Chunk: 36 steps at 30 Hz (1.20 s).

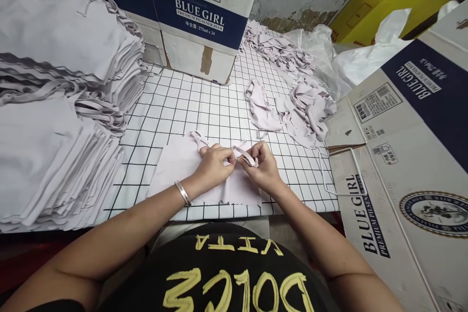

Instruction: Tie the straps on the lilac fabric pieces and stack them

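Observation:
A pale lilac fabric bag [175,161] lies flat on the white table with a black grid [204,107]. My left hand [214,165], with a silver bangle on its wrist, rests on the bag with its fingers pinched on the bag's strap [244,155]. Facing it, my right hand [263,165] is curled shut on the same strap, so the fingertips of both hands nearly meet. A second strap loop [198,138] of the bag sticks out behind my left hand.
Tall stacks of folded pale bags [54,107] fill the left side. Loose bags lie in heaps [300,102] at the right rear beside a clear plastic sheet [329,53]. Blue Girl beer cartons stand at the back [197,14] and at the right [402,156].

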Available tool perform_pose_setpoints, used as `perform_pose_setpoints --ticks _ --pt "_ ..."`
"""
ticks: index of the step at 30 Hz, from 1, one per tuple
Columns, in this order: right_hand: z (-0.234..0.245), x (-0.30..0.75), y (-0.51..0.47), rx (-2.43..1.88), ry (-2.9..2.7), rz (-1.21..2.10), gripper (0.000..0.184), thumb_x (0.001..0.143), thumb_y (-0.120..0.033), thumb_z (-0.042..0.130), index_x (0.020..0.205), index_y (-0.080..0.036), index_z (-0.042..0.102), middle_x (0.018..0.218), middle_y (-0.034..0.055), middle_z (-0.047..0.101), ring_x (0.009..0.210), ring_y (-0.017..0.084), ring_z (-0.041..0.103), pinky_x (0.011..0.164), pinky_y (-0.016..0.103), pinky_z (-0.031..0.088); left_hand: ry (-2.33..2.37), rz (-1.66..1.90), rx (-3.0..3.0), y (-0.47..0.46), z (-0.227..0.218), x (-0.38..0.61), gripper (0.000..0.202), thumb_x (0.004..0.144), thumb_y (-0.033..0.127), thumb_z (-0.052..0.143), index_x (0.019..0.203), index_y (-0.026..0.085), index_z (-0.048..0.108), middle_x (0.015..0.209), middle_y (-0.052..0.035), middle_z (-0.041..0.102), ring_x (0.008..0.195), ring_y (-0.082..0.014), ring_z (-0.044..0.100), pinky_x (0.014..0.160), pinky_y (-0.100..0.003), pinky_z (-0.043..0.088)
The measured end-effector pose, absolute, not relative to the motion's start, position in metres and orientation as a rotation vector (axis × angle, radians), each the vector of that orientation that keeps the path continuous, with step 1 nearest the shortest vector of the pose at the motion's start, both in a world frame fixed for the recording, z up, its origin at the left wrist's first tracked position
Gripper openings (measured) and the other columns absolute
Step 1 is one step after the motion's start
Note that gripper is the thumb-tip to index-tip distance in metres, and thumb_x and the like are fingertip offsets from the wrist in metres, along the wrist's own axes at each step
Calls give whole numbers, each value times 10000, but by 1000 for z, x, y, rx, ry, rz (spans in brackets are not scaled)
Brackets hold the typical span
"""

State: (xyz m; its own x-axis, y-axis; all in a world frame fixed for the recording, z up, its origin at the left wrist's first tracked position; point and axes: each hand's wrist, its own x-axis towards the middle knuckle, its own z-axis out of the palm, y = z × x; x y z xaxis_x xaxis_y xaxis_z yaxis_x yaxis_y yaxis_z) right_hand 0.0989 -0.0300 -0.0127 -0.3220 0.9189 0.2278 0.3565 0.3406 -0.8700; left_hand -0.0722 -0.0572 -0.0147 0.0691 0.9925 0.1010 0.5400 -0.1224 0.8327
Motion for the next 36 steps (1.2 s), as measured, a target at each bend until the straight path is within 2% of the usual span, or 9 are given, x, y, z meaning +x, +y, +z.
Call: perform_pose_setpoints --ticks 18,25,27,32,36 --pt "-14 95 -34 -1176 -1847 947 373 729 -257 707 775 -243 337 706 -26 474 662 156 463 611 297 397 1540 897 1699 -58 -10 -72 109 711 118 616 631 183 579 731 12 635 800 -175 565 904 -413 324" --pt "-13 99 -34 -1192 -2023 770 320 734 -210 675 754 -237 357 680 -34 435 642 148 405 623 300 358 1557 901 1691 -58 -11 -73 126 710 134 646 625 179 566 724 15 611 760 -167 553 909 -412 336" --pt "-14 101 -32 -1191 -1958 849 338 735 -221 687 763 -236 350 684 -40 436 638 141 414 612 291 363 1549 906 1699 -57 -12 -73 128 726 156 654 634 180 569 723 17 612 757 -165 554 910 -411 332" --pt "-13 100 -28 -1096 -1552 1280 430 739 -342 739 820 -245 328 727 -49 488 642 126 498 590 265 415 1492 951 1723 -55 -15 -74 105 736 167 675 675 190 593 717 32 634 766 -162 558 891 -375 337" --pt "-8 97 -29 -1066 -1445 1384 462 719 -361 773 851 -249 344 749 -50 535 667 127 547 622 269 442 1473 963 1719 -55 -15 -75 106 748 145 659 666 200 623 704 43 656 773 -162 562 928 -395 308"
